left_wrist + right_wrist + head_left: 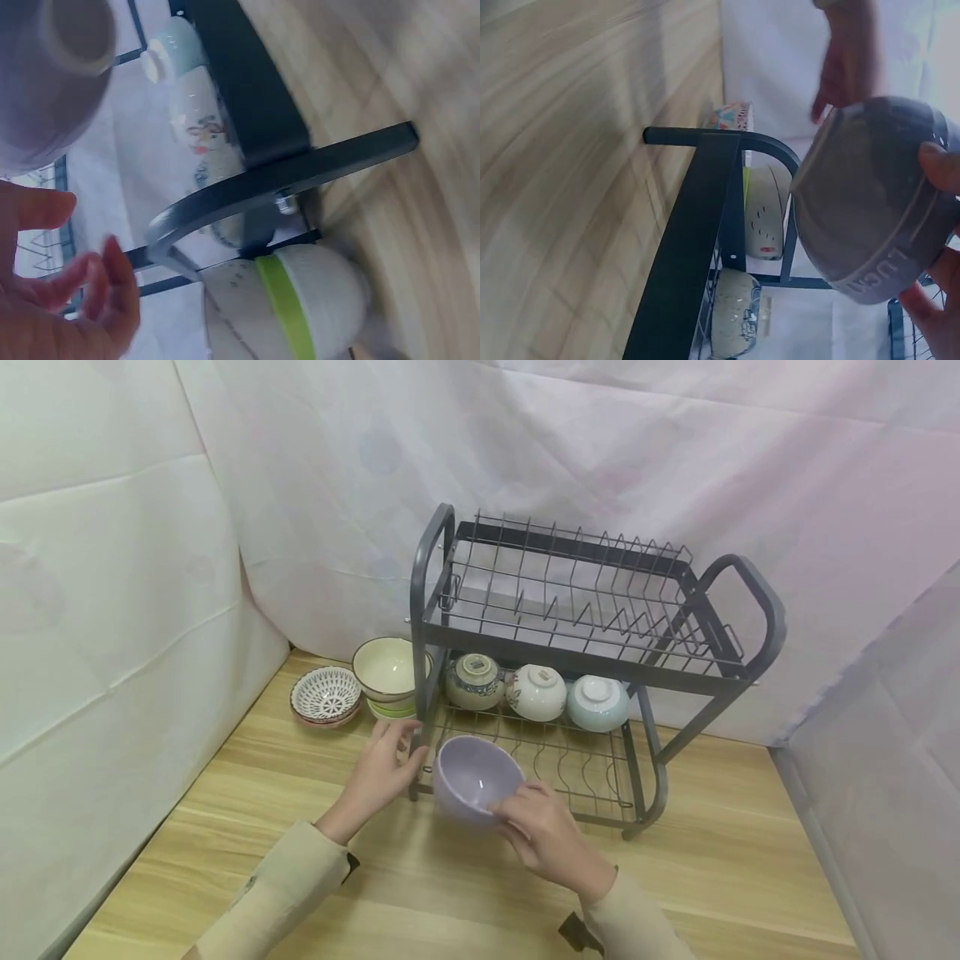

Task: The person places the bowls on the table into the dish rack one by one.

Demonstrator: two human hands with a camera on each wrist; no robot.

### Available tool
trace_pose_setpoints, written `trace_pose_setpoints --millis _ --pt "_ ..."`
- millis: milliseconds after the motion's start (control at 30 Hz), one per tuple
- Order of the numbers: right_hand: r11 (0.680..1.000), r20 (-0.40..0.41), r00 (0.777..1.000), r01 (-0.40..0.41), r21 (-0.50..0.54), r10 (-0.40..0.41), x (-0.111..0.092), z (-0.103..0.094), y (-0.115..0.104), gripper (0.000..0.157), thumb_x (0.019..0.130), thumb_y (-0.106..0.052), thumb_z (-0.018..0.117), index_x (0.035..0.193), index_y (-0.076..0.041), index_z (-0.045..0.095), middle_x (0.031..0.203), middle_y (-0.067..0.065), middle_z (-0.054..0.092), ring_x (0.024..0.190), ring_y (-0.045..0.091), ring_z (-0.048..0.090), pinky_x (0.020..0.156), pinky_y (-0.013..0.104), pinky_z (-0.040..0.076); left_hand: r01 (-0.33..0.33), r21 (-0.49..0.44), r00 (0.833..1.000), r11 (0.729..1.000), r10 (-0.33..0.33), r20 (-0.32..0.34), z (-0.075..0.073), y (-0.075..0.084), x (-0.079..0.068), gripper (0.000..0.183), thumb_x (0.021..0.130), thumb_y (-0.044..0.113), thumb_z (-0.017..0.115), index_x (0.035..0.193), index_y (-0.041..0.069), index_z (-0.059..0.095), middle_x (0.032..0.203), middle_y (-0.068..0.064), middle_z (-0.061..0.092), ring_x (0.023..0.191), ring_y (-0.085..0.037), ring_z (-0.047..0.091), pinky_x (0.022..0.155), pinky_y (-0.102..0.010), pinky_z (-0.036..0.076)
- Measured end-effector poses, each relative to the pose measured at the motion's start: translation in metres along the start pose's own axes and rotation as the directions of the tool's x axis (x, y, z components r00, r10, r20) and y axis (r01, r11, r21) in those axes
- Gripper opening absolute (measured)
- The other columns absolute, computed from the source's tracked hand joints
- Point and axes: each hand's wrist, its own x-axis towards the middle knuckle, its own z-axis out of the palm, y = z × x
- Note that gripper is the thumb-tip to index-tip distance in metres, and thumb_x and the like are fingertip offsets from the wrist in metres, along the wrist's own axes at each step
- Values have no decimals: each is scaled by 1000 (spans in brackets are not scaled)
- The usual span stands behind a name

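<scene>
A purple bowl (468, 777) is tilted in front of the dish rack, its inside facing up toward the head camera. My right hand (551, 839) pinches its near right rim, thumb and fingers on either side of the wall. Raised lettering shows on the bowl's outside (870, 202) in the right wrist view. To the left of the bowl, my left hand (382, 772) is held beside the rack's front left post with fingers loosely bent and nothing in them. In the left wrist view, a gap separates those fingers (52, 206) from the bowl (52, 90).
The dark two-tier dish rack (570, 656) stands at the back. On its lower tier, a patterned bowl (474, 683), a floral bowl (537, 693) and a light blue bowl (597, 703) sit upside down. Left of it are stacked cream bowls (390, 668) and small patterned bowls (327, 695).
</scene>
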Motion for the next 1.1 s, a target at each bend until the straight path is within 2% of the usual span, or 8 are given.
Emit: trace_pose_setpoints --millis 100,167,300,433,600,733,900,1100 --pt "976 -7 986 -163 145 166 -1 3 4 26 68 -1 69 93 -1 63 83 8 65 75 17 60 72 33 54 27 32 999 999 -27 23 6 -8 1 41 81 9 65 117 -4 50 109 -21 47 87 -29 56 68 -33 55" --pt "909 27 947 -316 271 321 -1 5 6 25 72 3 67 96 2 61 85 12 64 77 19 58 67 27 55 34 40 998 999 -36 47 10 -13 3 41 82 7 62 118 -5 48 112 -22 45 88 -31 58 70 -34 55" --pt "704 86 799 -571 423 596 2 10 12 21 80 2 63 100 3 60 93 16 63 84 24 60 70 31 56 17 47 998 999 -19 56 17 -19 5 37 82 -1 58 117 -6 46 112 -24 46 90 -33 59 72 -34 55" --pt "522 107 659 -674 523 745 9 17 18 23 81 1 61 104 4 57 102 21 63 94 32 61 78 32 54 -1 72 999 997 -2 47 18 -20 6 36 81 -4 57 115 -6 47 113 -24 47 95 -35 57 77 -38 54" --pt "236 172 493 -657 716 853 17 30 26 29 83 3 56 111 7 51 110 27 59 98 27 61 78 24 51 -13 115 999 993 9 37 19 -18 6 36 79 -3 60 114 -5 50 115 -22 50 97 -35 57 80 -41 52" --pt "24 226 401 -532 847 888 22 42 29 29 85 2 51 113 5 46 120 24 53 102 21 58 91 34 46 -13 123 999 992 9 33 19 -17 5 36 79 -3 60 114 -5 51 115 -21 51 95 -34 58 77 -39 54" --pt "-110 256 332 -400 910 908 29 58 32 19 86 1 50 103 -8 51 114 11 57 99 18 56 93 38 43 -25 142 1000 990 23 20 20 -16 4 34 78 -4 61 111 -5 52 113 -23 52 94 -34 59 76 -39 54" --pt "-206 308 273 -345 916 911 36 76 33 18 85 3 49 90 -14 52 111 6 55 96 18 54 89 32 43 -4 148 1000 989 2 15 20 -16 4 35 78 -3 62 112 -5 52 114 -23 51 93 -35 59 76 -40 54"
